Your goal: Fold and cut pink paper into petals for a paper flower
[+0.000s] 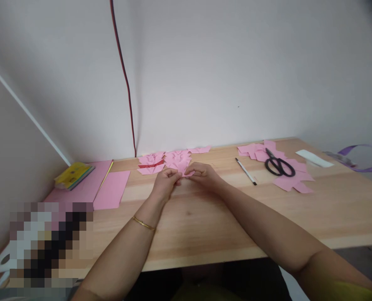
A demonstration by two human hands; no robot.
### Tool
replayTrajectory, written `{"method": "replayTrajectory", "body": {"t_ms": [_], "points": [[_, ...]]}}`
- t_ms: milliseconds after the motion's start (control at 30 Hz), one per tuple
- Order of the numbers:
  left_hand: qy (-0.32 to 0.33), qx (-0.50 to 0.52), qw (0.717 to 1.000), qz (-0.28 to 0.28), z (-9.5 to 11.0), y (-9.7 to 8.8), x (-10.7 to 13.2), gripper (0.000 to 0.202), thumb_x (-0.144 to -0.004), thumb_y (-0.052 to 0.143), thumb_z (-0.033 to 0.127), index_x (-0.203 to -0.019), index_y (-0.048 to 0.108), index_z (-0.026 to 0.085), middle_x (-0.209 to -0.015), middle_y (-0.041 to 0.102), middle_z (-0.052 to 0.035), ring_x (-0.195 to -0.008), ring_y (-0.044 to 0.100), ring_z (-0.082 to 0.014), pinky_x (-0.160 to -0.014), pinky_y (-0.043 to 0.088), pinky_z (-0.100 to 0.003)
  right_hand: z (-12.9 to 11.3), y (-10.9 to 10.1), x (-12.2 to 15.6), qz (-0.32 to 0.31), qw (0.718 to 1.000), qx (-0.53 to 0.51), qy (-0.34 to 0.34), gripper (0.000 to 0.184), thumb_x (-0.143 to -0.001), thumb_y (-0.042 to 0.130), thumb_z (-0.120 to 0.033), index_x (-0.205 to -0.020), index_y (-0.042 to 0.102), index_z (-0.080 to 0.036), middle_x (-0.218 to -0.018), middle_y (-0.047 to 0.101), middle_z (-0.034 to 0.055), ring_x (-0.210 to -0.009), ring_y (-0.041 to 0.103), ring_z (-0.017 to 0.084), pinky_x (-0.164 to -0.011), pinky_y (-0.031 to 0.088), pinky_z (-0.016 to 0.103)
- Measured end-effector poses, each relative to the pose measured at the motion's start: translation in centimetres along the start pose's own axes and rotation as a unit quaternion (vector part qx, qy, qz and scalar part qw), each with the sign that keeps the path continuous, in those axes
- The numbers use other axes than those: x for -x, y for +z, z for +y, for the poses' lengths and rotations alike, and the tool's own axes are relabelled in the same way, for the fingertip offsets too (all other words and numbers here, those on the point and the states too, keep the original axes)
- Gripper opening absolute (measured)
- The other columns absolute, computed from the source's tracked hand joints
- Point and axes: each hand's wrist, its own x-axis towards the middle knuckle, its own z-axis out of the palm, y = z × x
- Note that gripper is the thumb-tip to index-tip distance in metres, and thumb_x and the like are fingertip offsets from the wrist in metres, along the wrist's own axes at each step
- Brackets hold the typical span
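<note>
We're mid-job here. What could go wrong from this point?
The small pink paper pinched between the left hand and right hand could crease or tear if pulled unevenly.

Both hands are close to the folded pink pieces, so a nudge might disturb their rows.

The scissors lie on loose pink cutouts; dragging them might bend or scatter those.

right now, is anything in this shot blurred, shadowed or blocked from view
Head view: soft light, with a faint shadow beside the cable on the wall; head view: folds in the pink papers look soft, not crisp; head view: a coarse mosaic hides part of the table at lower left, and the upper right corner darkens.
</note>
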Motion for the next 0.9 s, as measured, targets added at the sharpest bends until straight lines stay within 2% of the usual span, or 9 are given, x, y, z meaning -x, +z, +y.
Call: {"method": "replayTrajectory", "body": {"t_ms": [200,300,433,633,900], "points": [[0.049,-0.036,0.998,0.035,0.0,0.2,0.0,0.02,-0.062,0.07,0.03,-0.058,0.057,0.016,-0.049,0.05,0.0033,-0.048,0.043,-0.0081,-0.051,0.032,-0.022,0.1,0.0,-0.3,0.014,0.999,0.014,-0.032,0.012,-0.077,0.063,-0.034,-0.075,0.067,-0.023,-0.096,0.062,0.0068,-0.09,0.059,0.018,-0.082,0.046,0.033],[0.072,-0.077,0.993,0.048,0.1,0.1,0.1,0.019,-0.066,0.067,0.03,-0.058,0.058,0.016,-0.051,0.05,0.0029,-0.051,0.043,-0.0085,-0.053,0.032,-0.022,-0.2,0.1,-0.1,0.005,1.0,-0.017,0.012,0.013,-0.079,0.06,-0.033,-0.08,0.066,-0.022,-0.091,0.064,0.0054,-0.087,0.06,0.017,-0.08,0.046,0.031],[0.077,-0.09,0.993,0.013,0.3,0.1,0.2,0.022,-0.071,0.063,0.033,-0.058,0.057,0.016,-0.053,0.053,0.0011,-0.054,0.045,-0.0095,-0.056,0.034,-0.022,-0.8,0.1,0.2,0.016,0.996,-0.031,0.08,0.015,-0.079,0.059,-0.033,-0.082,0.064,-0.019,-0.083,0.066,0.0039,-0.078,0.061,0.015,-0.071,0.047,0.027],[0.032,-0.04,0.998,-0.027,0.0,0.1,0.0,0.021,-0.067,0.066,0.034,-0.063,0.059,0.015,-0.054,0.054,0.0005,-0.052,0.046,-0.0095,-0.053,0.034,-0.022,-1.0,0.0,0.1,0.043,0.996,-0.035,0.076,0.014,-0.077,0.059,-0.031,-0.077,0.062,-0.018,-0.08,0.066,0.0032,-0.077,0.061,0.014,-0.072,0.047,0.027],[0.055,-0.051,0.996,-0.041,-0.7,-0.1,-0.1,0.019,-0.068,0.067,0.032,-0.065,0.059,0.015,-0.058,0.053,0.0011,-0.055,0.047,-0.0094,-0.056,0.039,-0.022,-0.7,0.1,0.1,0.058,0.995,-0.024,0.073,0.012,-0.075,0.06,-0.029,-0.078,0.058,-0.018,-0.078,0.063,0.0023,-0.075,0.058,0.014,-0.069,0.044,0.025]]}}
